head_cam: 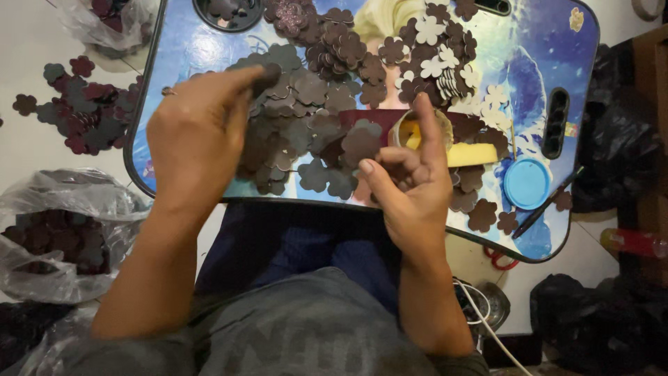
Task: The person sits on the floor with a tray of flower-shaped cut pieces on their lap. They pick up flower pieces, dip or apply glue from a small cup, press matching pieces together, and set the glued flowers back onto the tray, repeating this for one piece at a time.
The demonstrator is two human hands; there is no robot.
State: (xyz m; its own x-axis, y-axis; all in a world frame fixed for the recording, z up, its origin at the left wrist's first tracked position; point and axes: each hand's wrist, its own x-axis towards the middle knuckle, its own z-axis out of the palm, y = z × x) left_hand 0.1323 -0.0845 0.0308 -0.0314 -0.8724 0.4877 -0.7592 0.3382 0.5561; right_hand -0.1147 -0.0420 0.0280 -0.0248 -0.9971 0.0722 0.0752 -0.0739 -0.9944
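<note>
Here the flower-shaped cutouts [306, 118] lie heaped across the middle of the blue picture-printed tabletop [550, 56]. The left hand [198, 136] pinches one dark piece at the heap's upper left edge. The right hand [410, 181] hovers half curled, forefinger up, gripping nothing I can make out, just beside a small round pot [417, 129] with a yellow sponge [473, 154]. A careless sweep could likely tip the pot or push pieces over the edge, since both sit close. A round blue lid [527, 183] lies right of the sponge; clear plastic bags [56, 230] of dark pieces sit on the floor at left.
</note>
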